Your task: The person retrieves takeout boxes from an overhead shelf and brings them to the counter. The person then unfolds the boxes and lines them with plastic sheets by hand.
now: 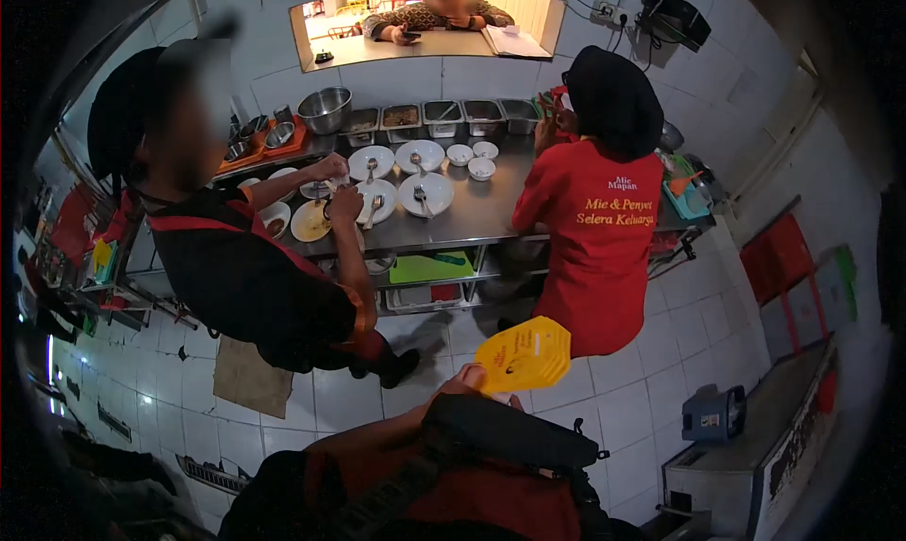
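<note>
Low in the middle of the head view, my left hand [462, 381] is closed on the near edge of a yellow printed card [525, 355] with cut-off corners. The card is held out in front of me, above the tiled floor. Whether it is one piece or a stack, I cannot make out. A black bag or pouch [510, 430] on my chest covers the area below the card. My right hand does not show.
A steel counter [514, 196] ahead bears white plates [421, 157] with cutlery, small bowls [481, 169] and steel food pans [442, 114]. One co-worker [255, 286] stands left, handling a plate; another in red [595, 248] stands right. A person [444, 17] leans at the hatch.
</note>
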### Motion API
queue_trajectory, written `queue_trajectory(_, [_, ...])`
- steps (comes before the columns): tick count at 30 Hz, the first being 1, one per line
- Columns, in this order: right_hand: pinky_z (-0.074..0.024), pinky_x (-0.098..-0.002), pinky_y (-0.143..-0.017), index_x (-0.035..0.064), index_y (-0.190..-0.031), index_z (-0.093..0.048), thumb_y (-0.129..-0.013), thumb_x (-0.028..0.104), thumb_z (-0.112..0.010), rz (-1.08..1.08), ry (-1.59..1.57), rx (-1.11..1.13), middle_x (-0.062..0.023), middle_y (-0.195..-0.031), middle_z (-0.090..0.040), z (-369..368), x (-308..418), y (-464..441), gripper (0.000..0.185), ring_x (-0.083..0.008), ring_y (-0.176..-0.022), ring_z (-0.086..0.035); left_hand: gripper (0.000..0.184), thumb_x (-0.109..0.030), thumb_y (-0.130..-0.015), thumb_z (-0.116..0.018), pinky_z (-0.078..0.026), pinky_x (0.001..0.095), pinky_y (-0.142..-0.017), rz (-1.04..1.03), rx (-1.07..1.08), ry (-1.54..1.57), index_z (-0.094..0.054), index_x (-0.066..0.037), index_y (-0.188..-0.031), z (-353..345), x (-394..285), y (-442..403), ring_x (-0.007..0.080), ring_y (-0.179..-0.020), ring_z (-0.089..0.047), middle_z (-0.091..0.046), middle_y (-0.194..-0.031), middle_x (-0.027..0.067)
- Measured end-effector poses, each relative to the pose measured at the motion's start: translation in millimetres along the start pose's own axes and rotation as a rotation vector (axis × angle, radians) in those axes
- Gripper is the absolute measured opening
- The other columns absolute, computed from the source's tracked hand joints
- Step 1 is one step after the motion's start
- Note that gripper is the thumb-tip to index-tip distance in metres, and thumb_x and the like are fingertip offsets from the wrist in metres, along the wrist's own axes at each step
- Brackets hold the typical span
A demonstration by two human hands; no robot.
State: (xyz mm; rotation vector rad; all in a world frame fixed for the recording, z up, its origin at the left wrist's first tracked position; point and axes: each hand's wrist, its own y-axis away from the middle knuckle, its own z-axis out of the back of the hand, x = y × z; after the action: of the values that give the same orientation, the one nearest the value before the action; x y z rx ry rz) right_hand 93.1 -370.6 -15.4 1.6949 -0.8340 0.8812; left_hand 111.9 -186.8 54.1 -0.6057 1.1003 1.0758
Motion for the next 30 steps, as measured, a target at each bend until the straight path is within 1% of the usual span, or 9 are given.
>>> queue_trajectory(3, [-0.0459,-0.0368,-0.098,0.0052,-0.143,-0.027,-0.088,0.006,-0.060,0.038,0.033,0.058,-0.0144,-0.130,-0.052,17,27,-36,0.065,-0.0252,-0.119,-0.053,0.059,-0.018,-0.083,-0.068,-0.043,0.0365,-0.096,0.011,-0.322,0.112,-0.040,-0.005,-0.133,-3,29,-20,0.0292,-0.116,-0.053,-0.051,-0.125,0.0168])
queue_trajectory(5, [-0.0458,-0.0368,-0.098,0.0050,-0.143,-0.027,-0.088,0.007,-0.061,0.075,0.055,0.095,-0.0143,-0.131,-0.052,28,45,-58,0.065,-0.0250,-0.119,-0.053,0.041,-0.018,-0.087,-0.061,-0.047,0.0284,-0.082,0.335,-0.577,0.717,-0.049,-0.004,-0.124,21,-19,-19,0.0164,-0.095,-0.055,-0.055,-0.109,0.0076])
queue_trajectory(6, [-0.0457,-0.0368,-0.098,0.0049,-0.143,-0.026,-0.088,0.007,-0.061,0.097,0.062,0.111,-0.0143,-0.131,-0.052,34,55,-69,0.065,-0.0249,-0.119,-0.053,0.031,-0.013,-0.089,-0.053,-0.047,0.0273,-0.073,-0.043,-0.699,0.369,-0.052,-0.004,-0.119,24,-9,-20,0.0125,-0.084,-0.056,-0.057,-0.096,0.0047])
queue_trajectory(10, [-0.0455,-0.0367,-0.099,0.0047,-0.143,-0.026,-0.088,0.008,-0.062,0.221,0.089,0.191,-0.0142,-0.131,-0.051,51,118,-111,0.066,-0.0247,-0.120,-0.052,0.022,-0.006,-0.088,-0.048,-0.048,0.0296,-0.073,0.246,-0.764,0.685,-0.059,-0.002,-0.107,48,53,-25,0.0129,-0.084,-0.057,-0.059,-0.089,0.0032])
queue_trajectory(12, [-0.0460,-0.0352,-0.097,0.0024,-0.143,-0.027,-0.090,0.019,-0.065,-0.068,0.040,0.206,-0.0171,-0.136,-0.049,38,214,-89,0.067,-0.0213,-0.118,-0.053,0.020,-0.006,-0.089,-0.049,-0.048,0.0304,-0.074,0.258,-0.831,0.601,-0.061,-0.001,-0.104,52,42,-29,0.0142,-0.085,-0.058,-0.060,-0.088,0.0035])
queue_trajectory(16, [-0.0494,-0.0356,-0.091,0.0065,-0.142,-0.036,-0.095,0.014,-0.058,0.012,0.179,0.757,-0.0152,-0.126,-0.057,60,236,-139,0.053,-0.0198,-0.115,-0.055,0.019,-0.008,-0.092,-0.052,-0.050,0.0311,-0.078,0.050,-1.044,0.382,-0.062,0.002,-0.105,56,39,-38,0.0180,-0.087,-0.062,-0.065,-0.098,0.0073])
queue_trajectory(20, [-0.0491,-0.0299,-0.086,0.0092,-0.137,-0.035,-0.091,0.008,-0.063,0.083,0.683,0.928,-0.0098,-0.114,-0.059,54,248,-151,0.054,-0.0153,-0.101,-0.058,0.024,-0.011,-0.090,-0.056,-0.051,0.0304,-0.078,0.024,-0.879,0.409,-0.060,0.000,-0.111,40,95,-47,0.0179,-0.085,-0.063,-0.066,-0.093,0.0097])
queue_trajectory(28, [-0.0469,-0.0330,-0.089,0.0099,-0.132,-0.034,-0.086,0.010,-0.069,0.045,0.416,1.040,-0.0081,-0.123,-0.048,81,178,-209,0.058,-0.0181,-0.110,-0.053,0.024,-0.017,-0.088,-0.062,-0.051,0.0305,-0.074,0.305,-0.972,0.670,-0.060,-0.001,-0.106,52,7,-70,0.0173,-0.082,-0.064,-0.066,-0.084,0.0101])
queue_trajectory(30, [-0.0467,-0.0326,-0.089,0.0097,-0.134,-0.035,-0.086,0.010,-0.069,0.039,0.480,0.984,-0.0078,-0.122,-0.049,83,173,-206,0.058,-0.0179,-0.111,-0.052,0.032,-0.028,-0.083,-0.070,-0.050,0.0324,-0.070,0.550,-0.983,0.163,-0.059,-0.001,-0.096,51,5,-68,0.0158,-0.079,-0.063,-0.065,-0.078,0.0095])
